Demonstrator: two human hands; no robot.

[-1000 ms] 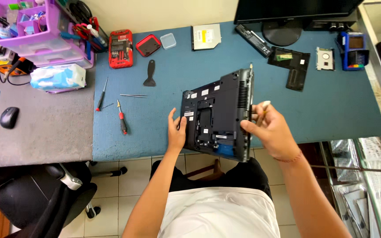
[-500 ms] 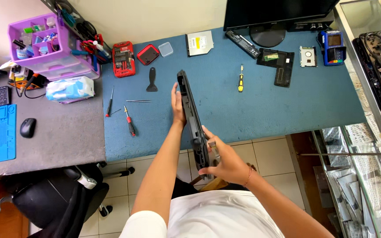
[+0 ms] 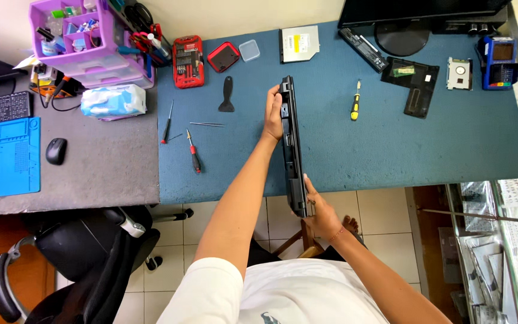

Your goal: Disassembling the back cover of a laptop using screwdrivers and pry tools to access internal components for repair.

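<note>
Two hands, left hand (image 3: 273, 114) and right hand (image 3: 322, 211), clamp their fingers on the edge-up black plastic laptop (image 3: 291, 147); hanging past the blue table (image 3: 391, 144), it could slip and drop.

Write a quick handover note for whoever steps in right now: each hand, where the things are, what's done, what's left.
Left hand: grips the far end of the black laptop.
Right hand: holds its near end, past the table edge.
Laptop: stood on edge over the blue mat.
Loose on the mat: yellow screwdriver, optical drive, black cover panel, battery, red screwdrivers.
Done: those parts appear to be out of the laptop.
Left: laptop is not laid flat; parts not refitted.
</note>
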